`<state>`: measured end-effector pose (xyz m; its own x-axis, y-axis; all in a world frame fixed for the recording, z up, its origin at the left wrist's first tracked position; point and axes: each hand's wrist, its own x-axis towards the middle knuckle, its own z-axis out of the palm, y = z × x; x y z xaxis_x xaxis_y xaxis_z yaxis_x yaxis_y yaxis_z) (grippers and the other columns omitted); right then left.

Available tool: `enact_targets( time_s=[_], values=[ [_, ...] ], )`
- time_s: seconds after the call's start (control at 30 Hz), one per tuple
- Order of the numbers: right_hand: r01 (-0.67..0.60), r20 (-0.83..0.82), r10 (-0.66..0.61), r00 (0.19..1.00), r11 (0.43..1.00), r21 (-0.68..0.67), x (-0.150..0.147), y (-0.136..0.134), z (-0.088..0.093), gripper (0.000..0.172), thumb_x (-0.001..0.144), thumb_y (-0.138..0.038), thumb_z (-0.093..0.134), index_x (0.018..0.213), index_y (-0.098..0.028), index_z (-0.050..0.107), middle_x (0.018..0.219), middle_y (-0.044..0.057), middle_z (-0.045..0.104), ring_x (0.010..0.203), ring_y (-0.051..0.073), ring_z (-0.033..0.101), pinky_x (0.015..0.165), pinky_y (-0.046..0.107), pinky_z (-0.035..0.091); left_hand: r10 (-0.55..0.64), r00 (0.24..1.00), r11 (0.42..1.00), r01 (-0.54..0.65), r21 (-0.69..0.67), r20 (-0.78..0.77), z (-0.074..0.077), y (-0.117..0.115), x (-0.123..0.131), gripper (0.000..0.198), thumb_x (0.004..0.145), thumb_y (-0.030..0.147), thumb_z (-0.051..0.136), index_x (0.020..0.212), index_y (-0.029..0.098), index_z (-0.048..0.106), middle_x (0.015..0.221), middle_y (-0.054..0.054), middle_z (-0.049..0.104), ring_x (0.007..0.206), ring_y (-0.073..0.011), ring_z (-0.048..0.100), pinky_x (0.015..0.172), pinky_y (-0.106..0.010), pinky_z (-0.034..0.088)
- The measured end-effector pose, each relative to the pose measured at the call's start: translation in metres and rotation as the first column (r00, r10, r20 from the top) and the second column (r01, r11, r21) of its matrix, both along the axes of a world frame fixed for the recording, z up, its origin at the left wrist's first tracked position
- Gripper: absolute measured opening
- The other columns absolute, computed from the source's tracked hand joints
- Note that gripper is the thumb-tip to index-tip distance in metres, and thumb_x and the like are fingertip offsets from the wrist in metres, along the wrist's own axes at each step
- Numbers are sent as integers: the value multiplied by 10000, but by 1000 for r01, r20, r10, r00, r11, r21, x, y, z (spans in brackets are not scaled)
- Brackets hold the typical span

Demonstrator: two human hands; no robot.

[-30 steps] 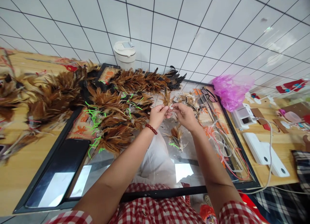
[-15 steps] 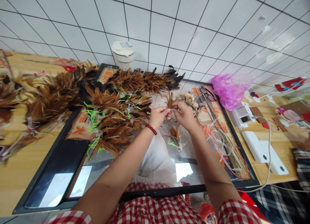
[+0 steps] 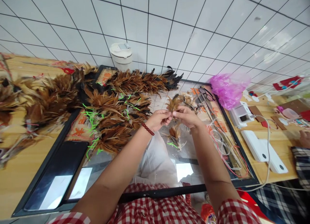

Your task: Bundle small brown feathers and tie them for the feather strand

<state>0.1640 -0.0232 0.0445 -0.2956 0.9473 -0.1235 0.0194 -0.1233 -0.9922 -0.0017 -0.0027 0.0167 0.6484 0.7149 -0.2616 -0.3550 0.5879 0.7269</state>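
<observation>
Over the glass panel [image 3: 128, 178], both of my hands meet at a small bunch of brown feathers [image 3: 173, 102]. My left hand [image 3: 158, 120], with a dark red bead bracelet [image 3: 147, 129] at its wrist, pinches at the base of the bunch. Opposite it, my right hand [image 3: 187, 116] grips the same base between thumb and fingers. The quill ends are hidden by my fingertips. Just below the hands lies another small feather bunch [image 3: 174, 136] with a bright green tie. To the left are several larger brown feather bundles [image 3: 113, 135], some with green ties.
A black phone [image 3: 56, 175] lies at the panel's left edge. Behind stands a white lidded cup [image 3: 121, 57] by the tiled wall. Rightward are eyeglasses [image 3: 207, 94], a pink plastic bag [image 3: 226, 88], loose white and red cords [image 3: 224, 146] and a white power strip [image 3: 263, 151]. Another person's sleeve [image 3: 301, 165] shows far right.
My right hand has turned and lowered slightly, its fingers now more level. The feather bunch between my hands shows more fully. The other bundles stay where they were.
</observation>
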Motion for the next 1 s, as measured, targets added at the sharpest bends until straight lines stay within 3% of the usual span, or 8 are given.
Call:
enact_targets(
  time_s=[0.17, 0.4, 0.5, 0.57, 0.67, 0.8, 0.87, 1.0],
  values=[
    [74, 21, -75, 997, 997, 27, -6, -1, -1, 368, 697, -496, 716, 614, -157, 600, 551, 6, 601, 509, 116, 537, 534, 256, 413, -107, 994, 994, 107, 18, -28, 0, -2, 0, 250, 686, 283, 768, 754, 76, 646, 619, -23, 612, 484, -54, 545, 461, -165, 439],
    [275, 241, -317, 917, 942, 192, -12, 4, -3, 375, 737, -503, 648, 594, -162, 587, 513, 6, 572, 474, 110, 475, 489, 251, 375, 116, 983, 982, -92, 164, -144, -1, -5, 12, 242, 743, 305, 710, 678, 97, 604, 566, -15, 594, 452, -88, 556, 443, -209, 472],
    [331, 428, -496, 755, 852, 405, -1, 5, 1, 267, 782, -409, 590, 746, -155, 662, 660, 28, 645, 560, 123, 521, 558, 251, 400, 323, 937, 942, -305, 138, -131, -2, -2, 13, 240, 761, 323, 685, 694, 112, 591, 562, 2, 581, 458, -85, 555, 436, -201, 460],
    [219, 624, -499, 601, 854, 472, 7, 3, 6, 194, 767, -334, 592, 795, -170, 694, 716, 32, 670, 620, 138, 556, 606, 253, 404, 448, 887, 892, -436, 119, -114, -2, 1, 11, 241, 761, 337, 679, 707, 121, 587, 553, 19, 561, 448, -72, 534, 420, -185, 434],
    [9, 857, -292, 424, 948, 318, 11, -1, 11, 143, 738, -300, 617, 762, -197, 712, 708, 28, 679, 650, 151, 583, 609, 248, 382, 549, 831, 834, -539, 119, -89, -4, 6, 9, 223, 760, 327, 674, 720, 122, 595, 521, 44, 512, 406, -48, 465, 370, -161, 355],
    [-106, 951, -134, 277, 980, 169, 1, -4, 8, 101, 708, -274, 640, 729, -187, 689, 788, 60, 695, 716, 166, 601, 601, 245, 358, 585, 808, 809, -577, 112, -65, -6, 9, 9, 217, 752, 314, 679, 712, 120, 590, 508, 49, 496, 395, -40, 435, 355, -156, 308],
    [-120, 935, -125, 332, 978, 173, -2, -4, 6, 88, 723, -233, 607, 684, -172, 657, 756, 65, 684, 710, 162, 595, 615, 248, 367, 595, 802, 802, -587, 112, -60, -7, 9, 9, 226, 746, 322, 685, 710, 122, 586, 509, 49, 498, 396, -39, 435, 357, -156, 306],
    [89, 588, -203, 783, 972, 218, 0, 0, 4, 147, 754, -316, 594, 724, -172, 589, 662, 17, 631, 612, 126, 558, 620, 245, 421, 589, 806, 806, -578, 130, -67, -6, 9, 9, 236, 743, 333, 689, 712, 121, 590, 518, 43, 511, 403, -47, 449, 365, -163, 327]
  ],
)
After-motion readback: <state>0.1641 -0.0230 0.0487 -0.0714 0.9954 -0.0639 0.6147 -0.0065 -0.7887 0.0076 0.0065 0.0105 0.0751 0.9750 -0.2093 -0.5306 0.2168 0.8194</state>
